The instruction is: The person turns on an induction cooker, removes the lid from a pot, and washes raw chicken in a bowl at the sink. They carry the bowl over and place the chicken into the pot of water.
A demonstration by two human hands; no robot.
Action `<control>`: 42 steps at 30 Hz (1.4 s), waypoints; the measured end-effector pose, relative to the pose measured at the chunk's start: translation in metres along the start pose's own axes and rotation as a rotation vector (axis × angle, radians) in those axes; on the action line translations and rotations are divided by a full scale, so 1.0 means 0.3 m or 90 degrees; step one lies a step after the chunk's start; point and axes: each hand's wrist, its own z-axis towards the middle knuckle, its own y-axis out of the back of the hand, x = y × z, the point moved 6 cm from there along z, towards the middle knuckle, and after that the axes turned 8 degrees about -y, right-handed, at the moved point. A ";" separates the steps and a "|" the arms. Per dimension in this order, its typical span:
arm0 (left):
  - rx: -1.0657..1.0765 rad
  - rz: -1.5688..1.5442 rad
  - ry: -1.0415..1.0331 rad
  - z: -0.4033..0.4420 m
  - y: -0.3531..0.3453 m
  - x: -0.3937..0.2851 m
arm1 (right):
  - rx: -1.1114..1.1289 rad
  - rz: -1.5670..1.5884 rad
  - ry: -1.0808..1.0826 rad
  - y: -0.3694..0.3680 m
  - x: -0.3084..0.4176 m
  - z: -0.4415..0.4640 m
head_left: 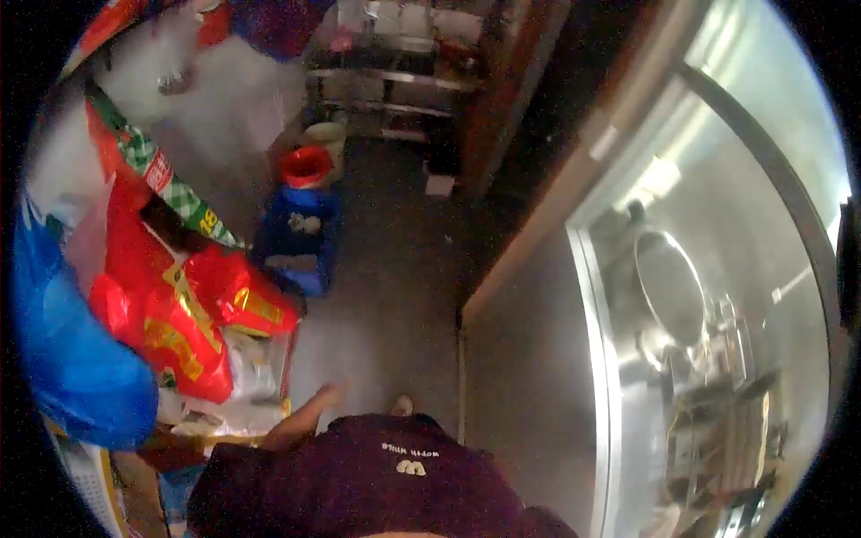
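Observation:
My left hand (333, 394) hangs low in front of my dark shirt (359, 466), over the grey floor. It is smeared by motion, so its fingers and anything in them cannot be made out. Nearest to it on the left are shiny red bags (193, 332) with yellow print, heaped beside a clear plastic bag (253, 366). Nowhere in the picture does my right hand show.
Along the left lie a blue bag (81, 350) and a green checked package (175, 184). Ahead stand a blue crate (309, 260), a red container (307, 166) and shelving (395, 81). A steel counter (596, 350) with metalware runs along the right.

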 end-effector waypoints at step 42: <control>-0.107 -0.372 0.528 2.360 1.775 1.301 | -0.381 -0.034 0.470 3.024 4.253 0.393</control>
